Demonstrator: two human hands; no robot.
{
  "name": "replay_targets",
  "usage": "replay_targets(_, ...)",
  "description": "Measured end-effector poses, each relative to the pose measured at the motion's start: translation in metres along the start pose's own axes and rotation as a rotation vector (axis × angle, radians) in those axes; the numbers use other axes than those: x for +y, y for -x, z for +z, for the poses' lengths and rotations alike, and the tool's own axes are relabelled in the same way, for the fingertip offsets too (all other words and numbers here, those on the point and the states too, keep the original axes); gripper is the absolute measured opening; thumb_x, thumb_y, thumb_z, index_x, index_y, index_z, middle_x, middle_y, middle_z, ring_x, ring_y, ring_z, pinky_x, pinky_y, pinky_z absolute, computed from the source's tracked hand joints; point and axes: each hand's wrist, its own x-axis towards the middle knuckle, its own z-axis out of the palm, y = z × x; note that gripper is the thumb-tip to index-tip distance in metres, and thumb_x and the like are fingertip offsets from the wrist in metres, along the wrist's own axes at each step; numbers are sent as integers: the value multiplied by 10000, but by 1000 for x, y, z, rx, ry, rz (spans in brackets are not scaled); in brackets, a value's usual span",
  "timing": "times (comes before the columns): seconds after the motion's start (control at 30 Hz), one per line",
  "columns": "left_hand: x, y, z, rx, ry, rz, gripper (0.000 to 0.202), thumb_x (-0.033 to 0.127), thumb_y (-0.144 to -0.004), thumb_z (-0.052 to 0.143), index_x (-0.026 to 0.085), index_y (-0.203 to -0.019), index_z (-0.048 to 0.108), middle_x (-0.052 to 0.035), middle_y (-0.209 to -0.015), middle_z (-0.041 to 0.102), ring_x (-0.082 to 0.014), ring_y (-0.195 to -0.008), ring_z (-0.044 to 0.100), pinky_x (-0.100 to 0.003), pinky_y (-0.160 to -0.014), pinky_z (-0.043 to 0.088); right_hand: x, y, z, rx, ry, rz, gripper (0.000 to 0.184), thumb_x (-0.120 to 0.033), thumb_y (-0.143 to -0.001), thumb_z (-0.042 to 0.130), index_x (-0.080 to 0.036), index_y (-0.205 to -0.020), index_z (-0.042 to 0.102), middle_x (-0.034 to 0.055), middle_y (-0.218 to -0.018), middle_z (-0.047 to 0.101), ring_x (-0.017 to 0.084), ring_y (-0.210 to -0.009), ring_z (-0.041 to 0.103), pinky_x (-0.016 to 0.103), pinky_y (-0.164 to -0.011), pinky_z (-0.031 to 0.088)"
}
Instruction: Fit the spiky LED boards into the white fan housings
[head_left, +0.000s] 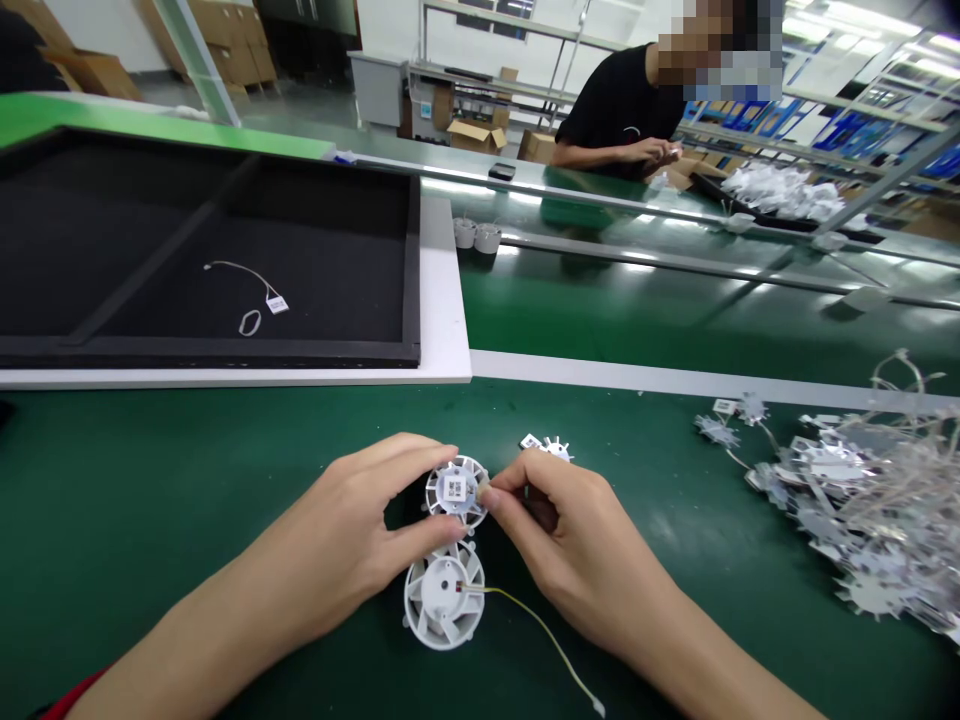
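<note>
Between the thumb and fingers of my left hand (382,500) is a round white fan housing (474,466), lying on the green bench. A silvery plate with a printed label (454,488) sits at its centre. My right hand (562,520) pinches at the housing's right edge; what its fingertips hold is too small to name. Just below, touching or nearly so, lies a second white fan housing (444,600). From that one a thin yellowish cable (540,620) runs to the lower right. Behind my right hand, a small star-shaped plate (556,448) is partly hidden.
A heap of star-shaped plates with cables (862,520) covers the bench at right. A black tray (337,260) at left holds a labelled cable (277,304) and a pale ring (250,322). Two white cylinders (487,237) stand beyond. A person (615,120) works across the bench.
</note>
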Motion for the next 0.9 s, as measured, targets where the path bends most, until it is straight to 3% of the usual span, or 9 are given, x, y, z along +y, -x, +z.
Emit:
replay_targets(0.2, -1, 2, 0, -56, 26, -45, 446, 496, -985, 675, 407, -1422, 672, 38, -1434, 696, -263, -1309, 675, -275, -888, 646, -2, 2, -1, -13, 4, -5, 238, -265, -1012, 547, -221, -788, 615, -40, -606, 529, 128, -528, 435, 258, -514, 333)
replay_targets(0.43, -3, 2, 1, -53, -26, 24, 432, 510, -1036, 606, 418, -1456, 640, 66, -1492, 673, -231, -1374, 645, -270, -1058, 585, -2, 3, -2, -58, 28, 5, 240, -263, -1006, 537, -222, -778, 599, -31, -616, 553, 128, -530, 453, 256, -508, 334)
replay_targets(0.63, -3, 4, 0, -71, -79, 1, 431, 527, -1050, 581, 454, -1473, 612, 102, -1531, 642, -218, -1417, 611, -286, -1107, 559, -1, 4, -2, -68, 48, 0, 243, -257, -1010, 538, -221, -773, 578, -37, -625, 544, 125, -548, 457, 256, -529, 335)
replay_targets(0.9, 0, 3, -1, -97, -103, -12, 444, 522, -1060, 561, 416, -1489, 609, 69, -1550, 631, -254, -1436, 597, -326, -1099, 577, -1, 4, -6, -99, 75, -17, 212, -239, -1014, 561, -219, -807, 600, -26, -676, 601, 132, -576, 499, 264, -550, 357)
